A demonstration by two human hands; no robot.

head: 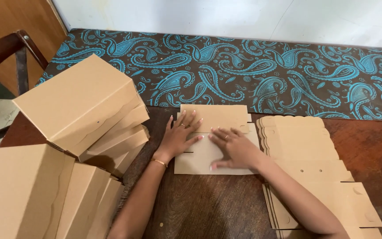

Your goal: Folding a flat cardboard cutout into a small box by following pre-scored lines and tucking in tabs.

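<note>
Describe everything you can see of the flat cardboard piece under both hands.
The flat cardboard piece is plain tan die-cut board, lying flat on the dark wooden table. Its far panel appears folded over toward the person, with a small rounded notch at its right corner. Short slits show along the left edge. The left hand and right hand press on it, fingers spread. Its right edge lies close to a stack of similar blanks.

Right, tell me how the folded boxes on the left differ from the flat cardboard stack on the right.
The folded boxes are assembled into closed, bulky shapes; the flat stack is unfolded sheets lying level on the table. The boxes lean tilted against each other, while the stack lies neatly layered. Neither hand touches either: the left hand and right hand press a separate flat sheet. All share the same tan cardboard.
</note>
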